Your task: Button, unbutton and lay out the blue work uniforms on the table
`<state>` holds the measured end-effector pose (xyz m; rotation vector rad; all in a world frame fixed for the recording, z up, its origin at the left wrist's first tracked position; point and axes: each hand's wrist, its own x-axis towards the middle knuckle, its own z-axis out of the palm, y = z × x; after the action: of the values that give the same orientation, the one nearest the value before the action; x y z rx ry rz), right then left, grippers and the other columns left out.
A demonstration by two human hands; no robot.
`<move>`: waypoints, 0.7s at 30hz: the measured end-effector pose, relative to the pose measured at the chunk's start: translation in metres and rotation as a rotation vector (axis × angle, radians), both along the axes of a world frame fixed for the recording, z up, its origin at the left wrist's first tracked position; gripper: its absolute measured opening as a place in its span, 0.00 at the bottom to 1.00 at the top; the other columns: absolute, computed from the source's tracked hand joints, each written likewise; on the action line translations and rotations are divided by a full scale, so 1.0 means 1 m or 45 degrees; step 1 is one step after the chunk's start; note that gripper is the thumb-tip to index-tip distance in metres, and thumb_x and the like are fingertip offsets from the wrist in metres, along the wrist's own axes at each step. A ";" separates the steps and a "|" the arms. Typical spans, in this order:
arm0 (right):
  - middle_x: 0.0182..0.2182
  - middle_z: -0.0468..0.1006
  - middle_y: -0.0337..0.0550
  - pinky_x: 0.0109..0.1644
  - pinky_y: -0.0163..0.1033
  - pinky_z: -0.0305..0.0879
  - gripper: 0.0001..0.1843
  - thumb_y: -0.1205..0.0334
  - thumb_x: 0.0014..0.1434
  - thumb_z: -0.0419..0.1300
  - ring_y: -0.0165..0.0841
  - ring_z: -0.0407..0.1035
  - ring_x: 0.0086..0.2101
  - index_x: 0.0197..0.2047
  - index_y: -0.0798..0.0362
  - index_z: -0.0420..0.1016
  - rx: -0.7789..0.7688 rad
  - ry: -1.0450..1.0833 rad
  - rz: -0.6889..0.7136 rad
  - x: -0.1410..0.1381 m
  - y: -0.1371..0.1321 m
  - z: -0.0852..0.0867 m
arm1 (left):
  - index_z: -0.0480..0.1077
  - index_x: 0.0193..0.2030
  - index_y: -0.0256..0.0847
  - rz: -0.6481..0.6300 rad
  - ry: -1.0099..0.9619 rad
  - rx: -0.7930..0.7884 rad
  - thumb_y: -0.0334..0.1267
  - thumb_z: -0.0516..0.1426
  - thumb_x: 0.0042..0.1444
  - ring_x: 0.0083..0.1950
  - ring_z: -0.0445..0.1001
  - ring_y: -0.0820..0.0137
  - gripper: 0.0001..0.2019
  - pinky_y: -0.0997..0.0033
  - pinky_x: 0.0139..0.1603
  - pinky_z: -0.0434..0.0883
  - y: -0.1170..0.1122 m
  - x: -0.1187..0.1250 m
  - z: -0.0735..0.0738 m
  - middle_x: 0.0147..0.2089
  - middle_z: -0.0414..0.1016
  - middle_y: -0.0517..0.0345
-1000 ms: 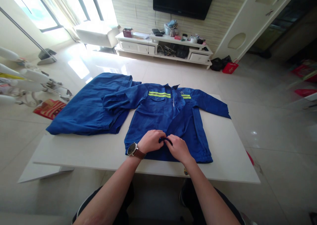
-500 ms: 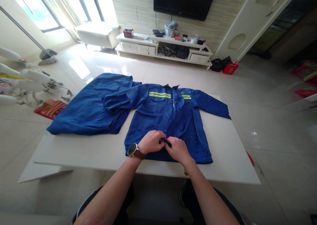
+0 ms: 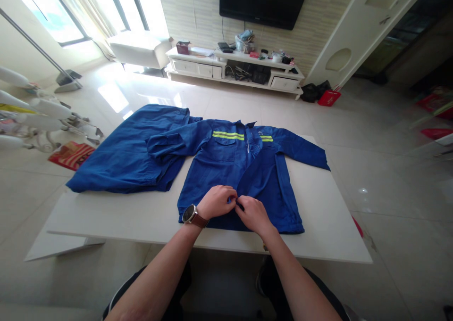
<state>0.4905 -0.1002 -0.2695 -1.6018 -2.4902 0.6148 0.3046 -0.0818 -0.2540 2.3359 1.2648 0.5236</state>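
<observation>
Blue jacket [image 3: 242,172] is spread front up on a white table [image 3: 123,219], its hem [image 3: 290,227] laid near the closest edge. At the lower middle of its front, a bit of cloth is pinched between two bare hands. The left hand [image 3: 220,201], with a watch [image 3: 188,213] strapped at its wrist, is curled nearly closed, a scrap of blue being seen inside the loop of thumb and forefinger. The right hand [image 3: 254,212] is drawn in just beside it, thumb and forefinger pressed together; cloth seems to be gripped there too, though the tips are partly hidden.

A second ago a dark strip of cloth was seen arching between the hands; now it is almost wholly covered by the fingers, while the rest of the jacket has been left unmoved. Small fingertip work at one spot is suggested, rather than any shifting of the garment; its exact nature cannot be told.

Farther up, yellow stripes [image 3: 228,135] are shown across the chest, and one sleeve [image 3: 191,139] is laid over a second blue garment [image 3: 123,153]. Beyond the table, a white cabinet [image 3: 198,69] is set beneath a television [image 3: 265,5]
</observation>
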 end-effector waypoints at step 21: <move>0.32 0.85 0.44 0.37 0.36 0.65 0.07 0.57 0.58 0.68 0.38 0.78 0.36 0.32 0.50 0.85 -0.691 -0.253 0.407 -0.012 -0.024 -0.010 | 0.73 0.57 0.40 0.231 0.219 -0.229 0.33 0.54 0.63 0.58 0.74 0.59 0.17 0.62 0.59 0.72 0.001 -0.002 -0.022 0.57 0.76 0.47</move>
<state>0.4783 -0.1244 -0.2798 -1.4682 -2.9324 1.3309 0.3029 -0.0807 -0.2762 2.1659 1.5450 0.2555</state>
